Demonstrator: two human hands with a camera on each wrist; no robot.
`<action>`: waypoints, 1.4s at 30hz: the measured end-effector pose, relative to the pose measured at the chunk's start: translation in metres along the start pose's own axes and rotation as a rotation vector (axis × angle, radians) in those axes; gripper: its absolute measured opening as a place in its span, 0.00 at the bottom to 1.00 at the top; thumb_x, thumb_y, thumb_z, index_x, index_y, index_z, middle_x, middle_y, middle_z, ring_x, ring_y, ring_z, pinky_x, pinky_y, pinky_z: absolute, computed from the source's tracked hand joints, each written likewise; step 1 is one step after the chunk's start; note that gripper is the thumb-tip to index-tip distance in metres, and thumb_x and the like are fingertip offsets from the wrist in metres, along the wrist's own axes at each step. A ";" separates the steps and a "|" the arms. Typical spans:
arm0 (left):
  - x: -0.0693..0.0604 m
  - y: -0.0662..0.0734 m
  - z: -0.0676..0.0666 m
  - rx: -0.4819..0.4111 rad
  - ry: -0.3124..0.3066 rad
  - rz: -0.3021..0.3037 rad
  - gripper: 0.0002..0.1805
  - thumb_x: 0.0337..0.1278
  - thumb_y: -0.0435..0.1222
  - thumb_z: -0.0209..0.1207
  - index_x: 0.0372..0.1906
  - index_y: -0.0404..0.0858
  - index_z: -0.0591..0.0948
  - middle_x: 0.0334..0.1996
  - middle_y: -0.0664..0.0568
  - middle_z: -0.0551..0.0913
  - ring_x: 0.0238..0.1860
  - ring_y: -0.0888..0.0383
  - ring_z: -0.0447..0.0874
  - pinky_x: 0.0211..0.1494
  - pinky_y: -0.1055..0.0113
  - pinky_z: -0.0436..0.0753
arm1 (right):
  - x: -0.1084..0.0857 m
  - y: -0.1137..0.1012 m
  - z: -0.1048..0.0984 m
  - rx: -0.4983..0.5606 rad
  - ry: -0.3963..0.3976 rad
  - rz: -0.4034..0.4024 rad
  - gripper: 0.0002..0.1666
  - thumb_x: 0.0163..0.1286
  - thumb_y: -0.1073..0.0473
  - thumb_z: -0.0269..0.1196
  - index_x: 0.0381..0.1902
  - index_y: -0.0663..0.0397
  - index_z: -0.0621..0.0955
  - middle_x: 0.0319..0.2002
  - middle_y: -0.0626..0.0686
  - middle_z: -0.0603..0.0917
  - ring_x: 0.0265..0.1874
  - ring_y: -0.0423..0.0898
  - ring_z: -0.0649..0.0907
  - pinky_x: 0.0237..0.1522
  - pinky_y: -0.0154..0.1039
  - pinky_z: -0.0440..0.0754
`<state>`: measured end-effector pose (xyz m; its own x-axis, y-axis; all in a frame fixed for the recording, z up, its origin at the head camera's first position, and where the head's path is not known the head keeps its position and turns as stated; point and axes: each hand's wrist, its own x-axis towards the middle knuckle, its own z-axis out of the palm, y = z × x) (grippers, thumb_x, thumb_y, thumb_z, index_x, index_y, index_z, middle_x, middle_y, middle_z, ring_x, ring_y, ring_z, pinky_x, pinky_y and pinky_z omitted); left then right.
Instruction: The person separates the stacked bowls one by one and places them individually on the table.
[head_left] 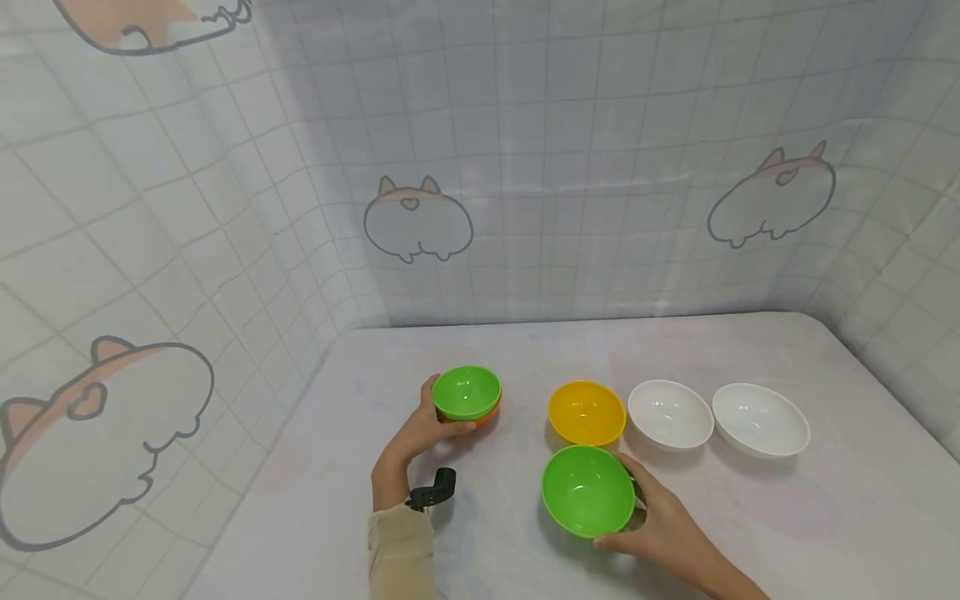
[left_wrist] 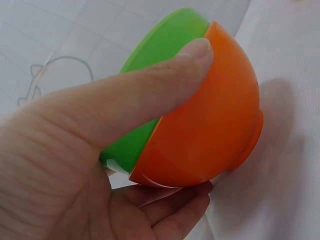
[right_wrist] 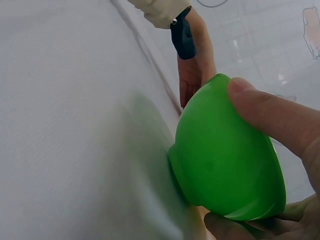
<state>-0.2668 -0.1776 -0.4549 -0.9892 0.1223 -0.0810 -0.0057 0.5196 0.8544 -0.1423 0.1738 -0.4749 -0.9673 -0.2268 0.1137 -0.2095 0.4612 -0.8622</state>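
Note:
My left hand (head_left: 424, 428) grips two nested bowls from the side, a smaller green bowl (head_left: 467, 392) sitting inside an orange bowl (left_wrist: 220, 110). In the left wrist view its thumb lies across both walls, with fingers curled below. My right hand (head_left: 660, 521) holds a larger green bowl (head_left: 587, 490) by its right side, thumb at the near rim and fingers at the far side. The right wrist view shows this green bowl (right_wrist: 225, 155) tilted in that view, with its foot near the cloth. Behind it stands a yellow bowl (head_left: 587, 412), partly overlapped by the green one.
Two white bowls, a left one (head_left: 670, 414) and a right one (head_left: 760, 420), stand in a row to the right of the yellow bowl. A pale cloth (head_left: 300, 533) covers the table. Curtains (head_left: 570, 167) with a grid and cartoon animals hang behind and at the sides.

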 end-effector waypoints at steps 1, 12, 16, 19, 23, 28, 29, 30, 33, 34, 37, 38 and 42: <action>0.000 0.000 0.000 0.001 0.000 -0.001 0.65 0.42 0.48 0.74 0.76 0.41 0.40 0.67 0.35 0.63 0.68 0.40 0.60 0.65 0.39 0.60 | 0.000 0.000 0.000 0.000 -0.002 0.009 0.67 0.35 0.44 0.82 0.70 0.60 0.62 0.64 0.59 0.71 0.59 0.58 0.74 0.56 0.54 0.74; -0.001 0.000 0.000 0.017 -0.006 0.024 0.62 0.45 0.45 0.73 0.75 0.41 0.40 0.66 0.34 0.63 0.68 0.38 0.60 0.65 0.38 0.59 | -0.003 0.004 0.004 0.017 -0.027 0.072 0.68 0.37 0.46 0.82 0.71 0.61 0.59 0.65 0.61 0.69 0.59 0.60 0.74 0.56 0.56 0.73; -0.001 0.000 0.000 0.029 -0.001 0.014 0.63 0.44 0.46 0.74 0.75 0.41 0.40 0.67 0.34 0.63 0.68 0.38 0.60 0.65 0.38 0.60 | -0.002 0.003 0.004 0.016 -0.036 0.064 0.67 0.38 0.46 0.81 0.71 0.61 0.59 0.65 0.61 0.69 0.59 0.59 0.73 0.57 0.56 0.73; -0.001 0.000 0.000 0.029 0.003 0.011 0.64 0.44 0.46 0.74 0.76 0.40 0.40 0.67 0.34 0.63 0.68 0.39 0.59 0.65 0.39 0.60 | -0.002 0.002 0.004 0.017 -0.039 0.060 0.67 0.38 0.46 0.81 0.71 0.61 0.59 0.65 0.61 0.69 0.60 0.59 0.73 0.57 0.55 0.73; -0.001 -0.001 0.001 0.022 0.004 0.014 0.64 0.44 0.46 0.74 0.76 0.39 0.40 0.67 0.34 0.63 0.69 0.39 0.59 0.65 0.39 0.59 | -0.002 0.000 0.003 0.020 -0.039 0.055 0.67 0.39 0.47 0.81 0.71 0.62 0.58 0.65 0.62 0.69 0.60 0.60 0.73 0.57 0.56 0.73; -0.002 0.000 0.001 0.019 0.001 0.020 0.63 0.45 0.44 0.73 0.75 0.38 0.40 0.67 0.33 0.63 0.68 0.38 0.60 0.64 0.38 0.59 | -0.003 -0.001 0.003 0.031 -0.036 0.054 0.67 0.38 0.48 0.82 0.71 0.61 0.59 0.65 0.61 0.69 0.59 0.59 0.73 0.57 0.57 0.72; -0.002 0.000 0.001 0.020 0.000 0.019 0.63 0.45 0.44 0.73 0.75 0.39 0.40 0.67 0.34 0.63 0.68 0.38 0.60 0.65 0.38 0.59 | -0.003 -0.001 0.003 0.033 -0.035 0.051 0.67 0.38 0.47 0.82 0.71 0.61 0.58 0.65 0.61 0.69 0.60 0.59 0.73 0.57 0.57 0.72; -0.001 0.000 0.001 0.019 0.000 0.017 0.63 0.45 0.44 0.73 0.76 0.39 0.40 0.67 0.34 0.63 0.68 0.38 0.60 0.65 0.38 0.59 | -0.003 -0.001 0.003 0.034 -0.033 0.044 0.67 0.38 0.48 0.82 0.71 0.61 0.58 0.66 0.62 0.68 0.60 0.60 0.73 0.57 0.57 0.72; -0.001 -0.001 0.001 0.020 -0.001 0.017 0.63 0.44 0.45 0.74 0.76 0.40 0.40 0.67 0.35 0.63 0.68 0.39 0.60 0.65 0.38 0.59 | -0.002 -0.002 -0.001 0.067 -0.016 0.018 0.68 0.39 0.51 0.82 0.72 0.60 0.56 0.68 0.63 0.64 0.60 0.63 0.72 0.54 0.52 0.76; -0.001 -0.001 0.001 0.021 -0.001 0.016 0.63 0.44 0.45 0.74 0.76 0.41 0.40 0.67 0.35 0.63 0.68 0.39 0.60 0.65 0.38 0.59 | -0.001 -0.002 -0.003 0.078 -0.009 0.018 0.68 0.39 0.51 0.82 0.72 0.59 0.55 0.69 0.62 0.62 0.61 0.63 0.71 0.53 0.50 0.77; -0.001 0.000 0.000 0.023 -0.002 0.018 0.64 0.44 0.46 0.74 0.76 0.41 0.40 0.67 0.36 0.64 0.68 0.40 0.60 0.65 0.38 0.59 | 0.004 -0.003 -0.014 0.105 0.019 -0.015 0.68 0.41 0.52 0.81 0.73 0.58 0.53 0.70 0.63 0.60 0.62 0.64 0.70 0.51 0.45 0.79; -0.001 0.000 0.000 0.023 -0.003 0.021 0.64 0.44 0.46 0.74 0.76 0.40 0.40 0.67 0.36 0.64 0.68 0.40 0.60 0.65 0.38 0.60 | 0.006 -0.003 -0.017 0.101 0.030 -0.030 0.68 0.42 0.52 0.81 0.73 0.59 0.53 0.70 0.63 0.60 0.63 0.64 0.70 0.51 0.45 0.79; -0.001 0.001 0.000 0.018 -0.004 0.024 0.63 0.44 0.46 0.73 0.76 0.40 0.40 0.67 0.36 0.64 0.68 0.40 0.60 0.65 0.38 0.60 | 0.014 -0.004 -0.029 0.068 0.050 -0.138 0.66 0.45 0.52 0.80 0.73 0.64 0.53 0.67 0.68 0.64 0.61 0.64 0.71 0.53 0.49 0.76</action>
<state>-0.2659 -0.1770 -0.4541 -0.9884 0.1384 -0.0629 0.0205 0.5315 0.8468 -0.1587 0.1936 -0.4557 -0.9364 -0.2397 0.2562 -0.3320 0.3693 -0.8680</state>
